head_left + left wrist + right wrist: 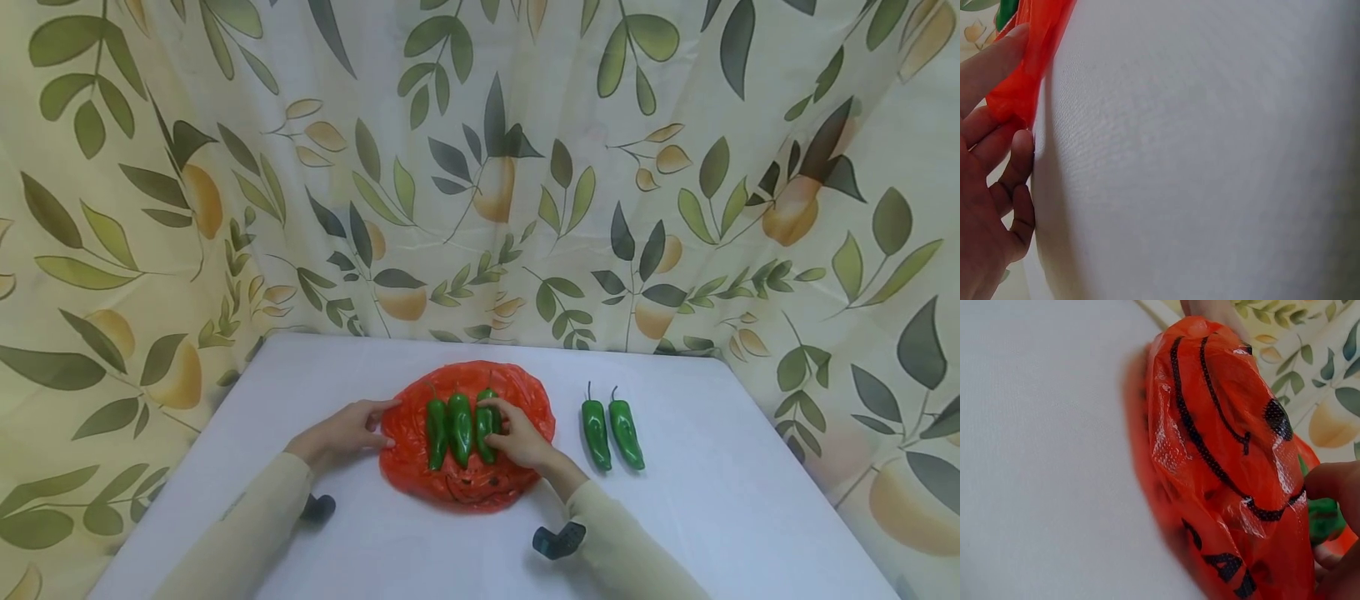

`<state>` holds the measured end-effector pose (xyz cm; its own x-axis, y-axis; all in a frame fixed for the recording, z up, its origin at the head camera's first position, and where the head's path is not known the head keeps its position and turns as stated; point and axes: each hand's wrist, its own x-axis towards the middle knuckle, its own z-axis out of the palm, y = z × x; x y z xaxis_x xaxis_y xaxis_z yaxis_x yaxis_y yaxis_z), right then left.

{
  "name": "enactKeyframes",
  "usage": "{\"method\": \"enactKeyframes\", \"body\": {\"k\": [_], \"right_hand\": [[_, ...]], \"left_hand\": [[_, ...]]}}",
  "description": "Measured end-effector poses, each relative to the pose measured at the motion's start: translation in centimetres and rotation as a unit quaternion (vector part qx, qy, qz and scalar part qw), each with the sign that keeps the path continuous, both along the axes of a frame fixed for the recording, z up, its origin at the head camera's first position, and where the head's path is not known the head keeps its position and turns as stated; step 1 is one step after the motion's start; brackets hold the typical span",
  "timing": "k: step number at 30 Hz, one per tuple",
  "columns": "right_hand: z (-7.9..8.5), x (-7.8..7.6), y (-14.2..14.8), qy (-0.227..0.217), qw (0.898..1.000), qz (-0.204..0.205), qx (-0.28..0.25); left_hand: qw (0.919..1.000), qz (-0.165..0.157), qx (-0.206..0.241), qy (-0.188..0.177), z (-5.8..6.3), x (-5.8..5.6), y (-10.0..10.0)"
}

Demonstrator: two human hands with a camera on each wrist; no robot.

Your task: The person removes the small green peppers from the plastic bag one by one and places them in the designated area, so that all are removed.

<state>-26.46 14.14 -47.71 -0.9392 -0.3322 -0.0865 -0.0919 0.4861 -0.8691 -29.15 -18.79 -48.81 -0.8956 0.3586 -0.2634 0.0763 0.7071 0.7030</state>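
Atop the crumpled red plastic bag (525,400), the right hand (523,439) pinches the rightmost glossy green pepper (486,423), its length pointing away; the left hand (351,428) holds the bag's edge.

White table (712,483) before a leaf-printed curtain (442,275).
Pale fabric spans the far side and both the left and right, hanging in soft folds, printed with olive and dark grey-green leaves (494,114), thin stems and orange fruit (495,190); the white surface stretches toward its far edge beside the cloth, under diffuse light, yellower on the left and paler on the right.
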Motion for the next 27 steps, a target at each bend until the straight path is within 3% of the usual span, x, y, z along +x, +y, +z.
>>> {"method": "enactKeyframes", "body": {"k": [11,17,27], "right_hand": [[0.0,0.3,0.4,0.019,1.000,-0.009,-0.020],[1.2,0.7,0.8,0.050,0.998,-0.004,-0.040],[2.3,1.5,1.6,0.046,0.998,0.016,-0.043]], "left_hand": [[1.0000,-0.005,0.001,-0.002,0.0,0.0,-0.2],[1.0000,-0.006,-0.003,0.006,0.0,-0.2,-0.1],[1.0000,-0.004,-0.006,0.004,0.2,0.1,0.1]]}}
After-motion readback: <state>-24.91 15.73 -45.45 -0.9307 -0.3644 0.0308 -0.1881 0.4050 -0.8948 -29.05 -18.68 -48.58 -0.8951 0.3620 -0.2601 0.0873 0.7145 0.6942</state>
